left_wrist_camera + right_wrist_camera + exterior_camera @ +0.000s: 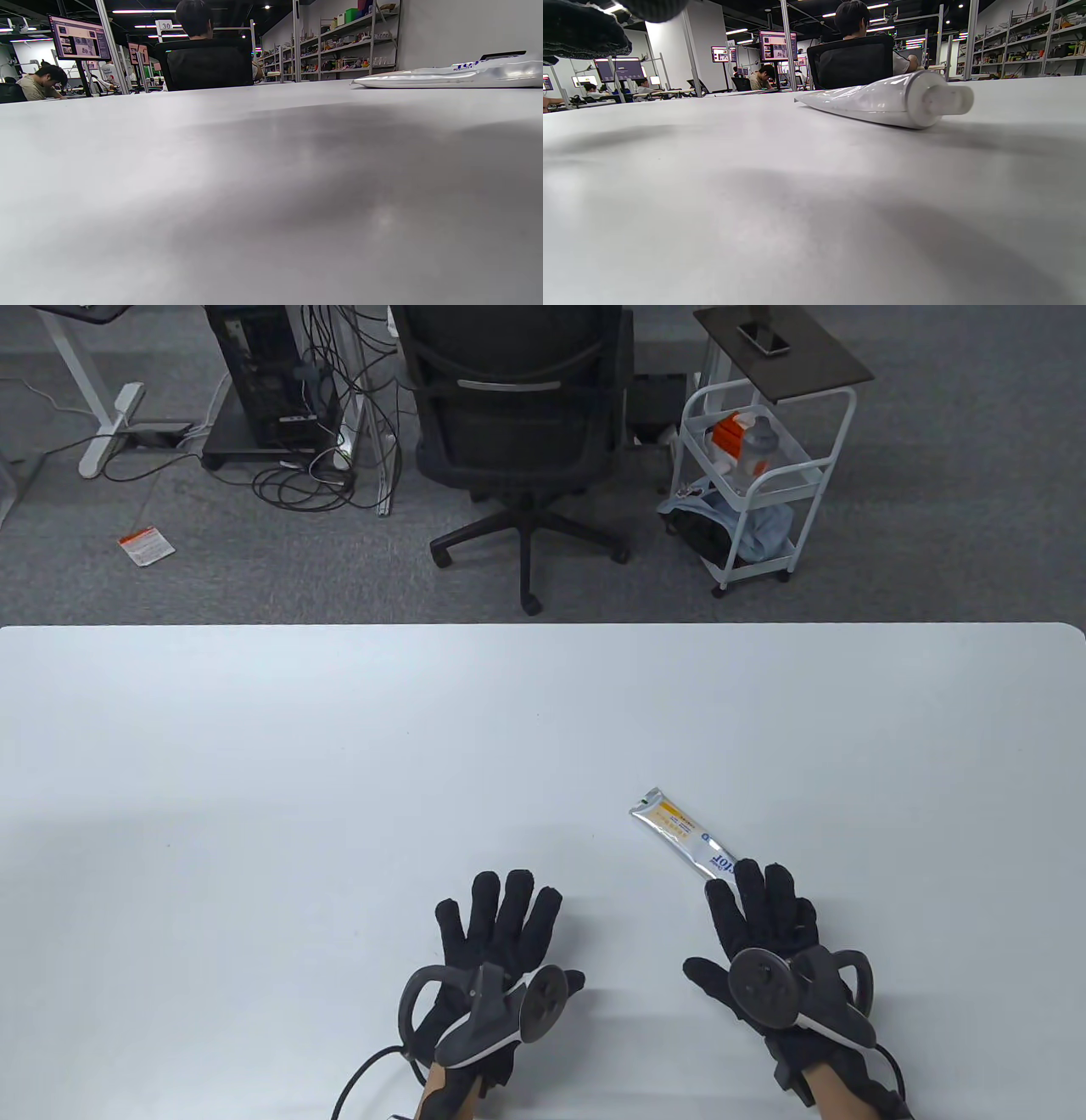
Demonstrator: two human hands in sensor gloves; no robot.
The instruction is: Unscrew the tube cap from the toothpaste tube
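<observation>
1. My left hand [496, 954], in its black sensor glove, lies flat on the white table [254, 780] near its front edge with the fingers spread wide. It holds nothing. I judge it is parked there because the job has not begun.

2. My right hand [768, 950] is flat as well, fingers fanned wide and empty, pointing up the table. Its fingertips [751, 875] cover the near end of the tube in the table view, and I cannot tell whether they touch it or only hang over it.

3. The silver foil toothpaste tube with blue lettering and a yellow band [683, 833] lies on its side on the table, running diagonally. Its crimped tail points away and to the left, and its neck end comes toward my right hand. That slant suits me, I think, since the end that matters is the one I can reach first.

4. The stubby white plastic screw cap [946, 100] shows only in the right wrist view. It is on the tube's shoulder, clear of the table and facing that camera. It looks fully seated, so nothing is unscrewed yet.

5. In the left wrist view the tube [449, 76] is seen side-on, well off to the right, with bare table between. My left hand has to cross that gap to steady the body while my right turns the cap.

6. The foil will likely dent if squeezed, so I'd grip near the firm shoulder.
</observation>
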